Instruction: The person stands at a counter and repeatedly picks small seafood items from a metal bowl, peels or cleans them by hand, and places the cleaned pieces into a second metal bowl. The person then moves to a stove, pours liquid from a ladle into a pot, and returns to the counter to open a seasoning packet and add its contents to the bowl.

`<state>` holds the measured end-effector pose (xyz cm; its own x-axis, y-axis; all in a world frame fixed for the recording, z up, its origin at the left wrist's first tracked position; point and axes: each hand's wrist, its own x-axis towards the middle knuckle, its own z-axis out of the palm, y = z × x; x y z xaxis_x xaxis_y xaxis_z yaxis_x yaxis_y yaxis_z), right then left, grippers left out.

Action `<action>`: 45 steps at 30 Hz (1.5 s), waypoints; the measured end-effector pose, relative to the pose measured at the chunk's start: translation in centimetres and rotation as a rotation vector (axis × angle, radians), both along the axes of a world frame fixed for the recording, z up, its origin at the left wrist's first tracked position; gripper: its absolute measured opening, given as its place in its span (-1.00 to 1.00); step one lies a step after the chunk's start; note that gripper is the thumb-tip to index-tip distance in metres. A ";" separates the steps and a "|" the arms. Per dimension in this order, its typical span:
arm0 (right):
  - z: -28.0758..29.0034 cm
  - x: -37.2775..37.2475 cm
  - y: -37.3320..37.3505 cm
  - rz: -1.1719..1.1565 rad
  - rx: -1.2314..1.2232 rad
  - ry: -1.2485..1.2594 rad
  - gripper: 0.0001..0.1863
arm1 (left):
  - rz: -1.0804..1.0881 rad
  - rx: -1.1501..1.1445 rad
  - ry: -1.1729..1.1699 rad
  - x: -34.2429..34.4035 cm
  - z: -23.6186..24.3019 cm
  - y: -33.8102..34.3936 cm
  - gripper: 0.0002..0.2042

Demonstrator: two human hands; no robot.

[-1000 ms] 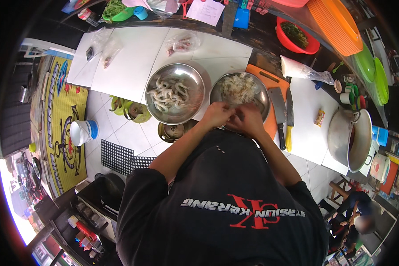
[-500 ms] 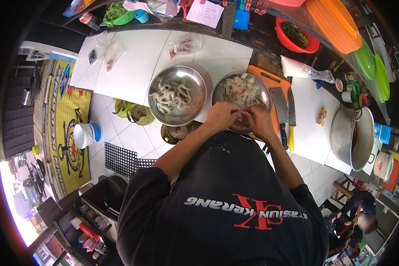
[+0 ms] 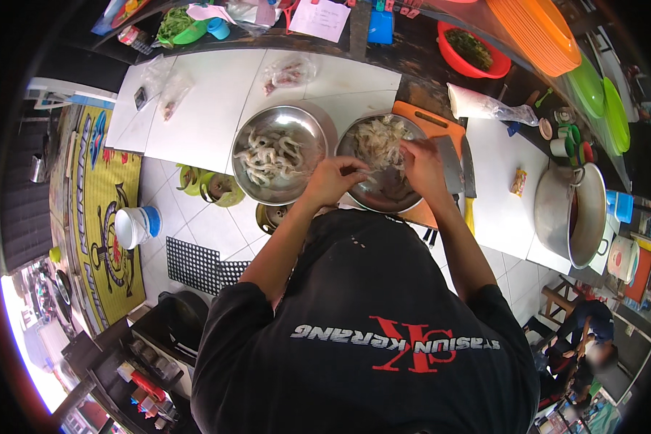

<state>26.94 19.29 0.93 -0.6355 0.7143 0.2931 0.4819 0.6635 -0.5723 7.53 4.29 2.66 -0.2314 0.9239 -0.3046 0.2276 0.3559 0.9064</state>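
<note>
Where the right hand (image 3: 424,168) hangs, pale shells (image 3: 376,141) lie immediately left.

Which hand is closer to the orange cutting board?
Right. The right hand is over the right side of the right metal bowl, beside the cutting board; the left hand is farther, at that bowl's left rim.

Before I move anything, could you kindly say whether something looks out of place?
I see no spill or damage, but the long, yellow-handled knife lies with its grip close to the near edge of the white tiled counter and might get knocked.
</note>
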 end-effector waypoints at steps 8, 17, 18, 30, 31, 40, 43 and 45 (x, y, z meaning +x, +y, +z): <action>3.5 -0.7 -2.4 0.233 -0.570 0.051 -0.81 | -0.045 0.080 -0.274 -0.3 0.6 0.8 -0.82; 3.8 0.2 -3.2 0.189 -0.729 0.111 -0.84 | 0.022 0.185 -0.506 1.1 -2.0 1.6 -0.86; 3.6 0.5 -3.2 0.175 -0.774 0.135 -0.85 | 0.023 0.196 -0.533 1.3 -2.0 1.7 -0.86; 2.3 -1.4 -4.5 -0.093 -0.063 0.199 -0.91 | 0.274 0.030 -0.729 3.6 -0.3 3.2 -0.78; 2.2 -1.5 -4.4 -0.076 0.133 0.165 -0.92 | 0.312 0.007 -0.839 3.8 0.3 3.1 -0.77; 2.0 -1.1 -5.1 -0.107 -0.422 0.254 -0.89 | 0.304 -0.003 -0.854 3.7 -1.4 2.2 -0.73; 3.1 -1.3 -5.2 -0.162 -0.624 0.200 -0.87 | 0.303 -0.020 -0.758 3.6 -1.1 1.9 -0.75; 2.3 -0.9 -4.9 -0.066 -0.403 0.213 -0.86 | 0.308 -0.037 -0.682 3.6 -0.5 2.0 -0.75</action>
